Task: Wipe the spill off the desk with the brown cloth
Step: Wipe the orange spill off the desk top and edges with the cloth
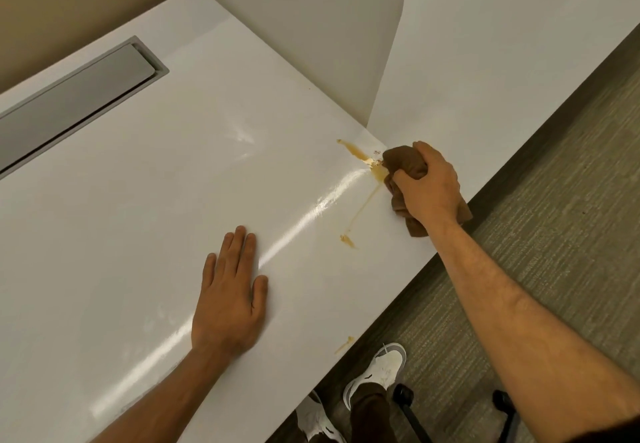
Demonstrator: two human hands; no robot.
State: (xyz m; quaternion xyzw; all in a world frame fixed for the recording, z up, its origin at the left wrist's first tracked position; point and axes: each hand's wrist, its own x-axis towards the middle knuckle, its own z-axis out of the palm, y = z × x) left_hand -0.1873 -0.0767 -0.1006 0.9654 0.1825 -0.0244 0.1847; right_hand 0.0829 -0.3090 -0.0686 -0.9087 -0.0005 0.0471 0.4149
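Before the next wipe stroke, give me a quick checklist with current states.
1. Crumpled brown cloth gripped by right hand: ok.
2. Cloth at edge of amber liquid spill: ok.
3. Left hand flat on glossy white desk, away from the spill: ok.
4. Spill cleared: not ok; streak, small amber drop and amber smear near the desk's front edge remain.
5. Cloth's underside saturation: cannot tell.

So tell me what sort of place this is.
Probably an office workstation. The long white desk has a grey cable-access flap set into it, a white divider panel splits it into seats, and grey-green carpet lies below, with what look like chair casters.
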